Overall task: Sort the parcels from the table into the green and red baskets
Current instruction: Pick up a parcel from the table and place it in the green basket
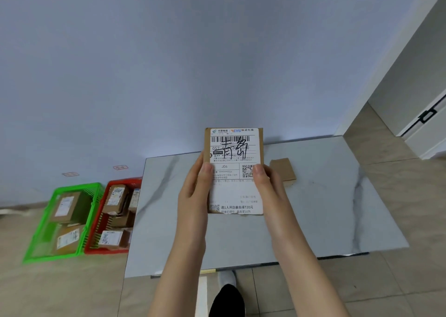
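A flat brown cardboard parcel with a white printed shipping label [235, 171] is held upright above the middle of the pale marble-patterned surface [325, 208], label facing the camera. The left hand [195, 191] grips its left edge and the right hand [270, 188] grips its right edge, each with the thumb pressed on the label and the fingers hidden behind the card. Only one other item shows on the surface, towards its far side: a small plain brown cardboard box [282, 169], partly hidden behind the right hand. On the floor just off the surface's left edge stands a red plastic basket [108, 251] holding several labelled boxes, and beyond it, farther from the surface, a green plastic basket [74, 187] holding two. The sorting looks nearly finished. What appears to be left is to drop the held parcel in its basket and then deal with the small box. Which basket the held parcel belongs in cannot be told from the label.
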